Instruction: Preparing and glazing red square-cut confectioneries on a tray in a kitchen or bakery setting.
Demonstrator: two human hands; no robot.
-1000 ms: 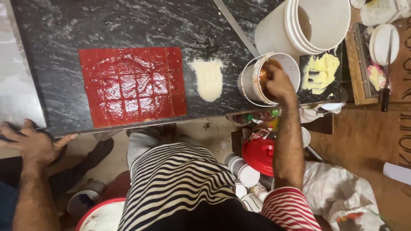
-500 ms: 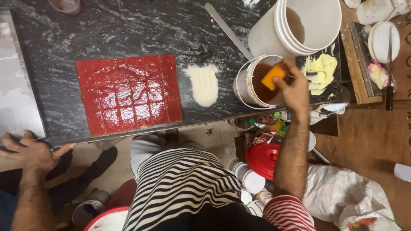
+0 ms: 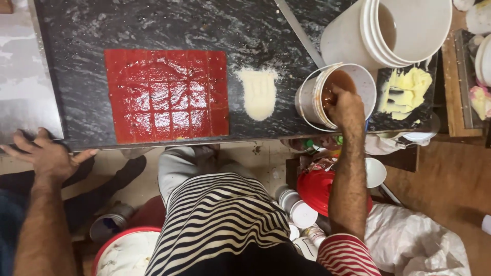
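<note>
Dipping right hand (image 3: 347, 105) into tub (image 3: 327, 94) | white, brown liquid | grip: cannot tell

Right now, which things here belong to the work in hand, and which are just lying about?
In use: right hand dipped into the small bucket of brown liquid; scored red slab; pale powder patch; left hand on the counter edge.
Lying about: stacked white buckets; red lid; yellow paste.

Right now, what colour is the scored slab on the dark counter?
Red, a glossy slab scored into squares; clearest in the head view.
</note>
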